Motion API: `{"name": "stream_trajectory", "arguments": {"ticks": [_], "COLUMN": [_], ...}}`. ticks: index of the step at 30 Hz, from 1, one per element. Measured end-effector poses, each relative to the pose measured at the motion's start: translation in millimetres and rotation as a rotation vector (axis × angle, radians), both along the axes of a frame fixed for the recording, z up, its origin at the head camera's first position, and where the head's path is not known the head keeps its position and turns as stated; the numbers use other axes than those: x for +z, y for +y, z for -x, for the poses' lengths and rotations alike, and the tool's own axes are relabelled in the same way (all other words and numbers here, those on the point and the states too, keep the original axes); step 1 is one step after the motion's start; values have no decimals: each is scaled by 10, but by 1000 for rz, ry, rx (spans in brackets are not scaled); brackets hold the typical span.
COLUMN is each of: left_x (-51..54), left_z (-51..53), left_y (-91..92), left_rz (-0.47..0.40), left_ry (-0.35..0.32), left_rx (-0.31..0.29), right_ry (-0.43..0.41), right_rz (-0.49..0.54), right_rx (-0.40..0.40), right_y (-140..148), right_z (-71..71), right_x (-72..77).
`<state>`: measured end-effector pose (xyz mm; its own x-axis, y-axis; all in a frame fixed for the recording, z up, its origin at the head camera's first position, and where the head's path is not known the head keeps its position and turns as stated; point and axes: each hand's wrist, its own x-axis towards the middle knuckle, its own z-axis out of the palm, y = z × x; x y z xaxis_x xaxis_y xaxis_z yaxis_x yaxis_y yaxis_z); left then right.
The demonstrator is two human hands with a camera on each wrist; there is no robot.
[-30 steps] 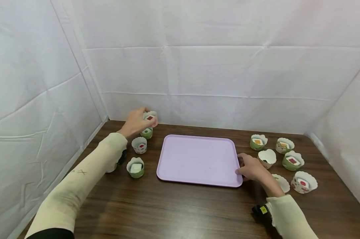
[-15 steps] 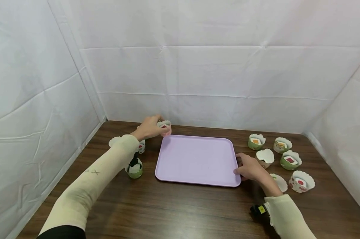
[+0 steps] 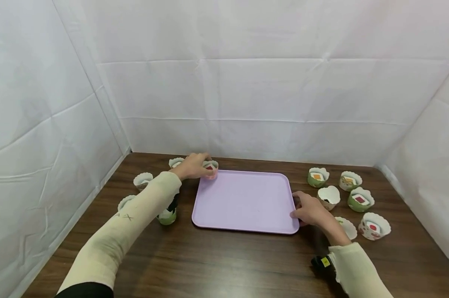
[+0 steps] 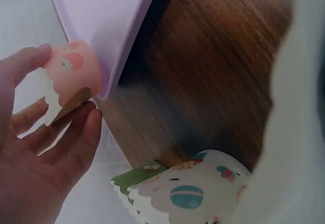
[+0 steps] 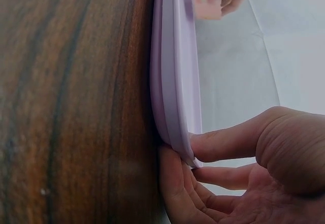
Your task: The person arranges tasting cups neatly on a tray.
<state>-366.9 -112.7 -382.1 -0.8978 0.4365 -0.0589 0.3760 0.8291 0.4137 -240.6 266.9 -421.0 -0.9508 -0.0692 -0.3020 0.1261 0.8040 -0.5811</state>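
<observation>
My left hand (image 3: 194, 166) pinches a pink paper baking cup (image 3: 213, 174) at the far left corner of a lilac tray (image 3: 243, 200). Strawberries are printed on the cup (image 4: 81, 79), and a red-marked white piece shows inside. In the left wrist view its base overlaps the tray's corner; whether it rests there I cannot tell. At the tray's right edge, my right hand (image 3: 310, 209) grips the rim. Seen from the right wrist, the thumb (image 5: 218, 145) lies on the rim, with fingers (image 5: 175, 178) below and beside it.
Several patterned baking cups stand on the right, among them a green one (image 3: 360, 200) and a white one (image 3: 373, 227). More stand on the left, including a green cup (image 3: 167, 217), partly behind the left arm. White cloth (image 3: 224, 91) encloses the dark wooden table (image 3: 209, 265).
My left hand has carried the pink baking cup rightward and down, from above the left-hand cups to the tray's far left corner. The right hand has kept its hold on the tray.
</observation>
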Motion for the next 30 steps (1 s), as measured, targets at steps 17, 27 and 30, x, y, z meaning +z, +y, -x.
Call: {"name": "stream_trajectory", "arguments": {"ticks": [17,27,30], "left_x": [-14,-53,-58], "left_z": [28,60,56], "left_y": [77,97,99], "left_rz": [45,51,57], "left_ry": [-31,-34,-30], "left_rx": [-38,-32,-31], "right_ry": [-8,6,4], "right_rz": [-3,-8,-9], "right_rx": [-8,-4,-5], "right_y": [-4,-3,-1], "right_z": [24,31,31], "right_x": [38,31,30]}}
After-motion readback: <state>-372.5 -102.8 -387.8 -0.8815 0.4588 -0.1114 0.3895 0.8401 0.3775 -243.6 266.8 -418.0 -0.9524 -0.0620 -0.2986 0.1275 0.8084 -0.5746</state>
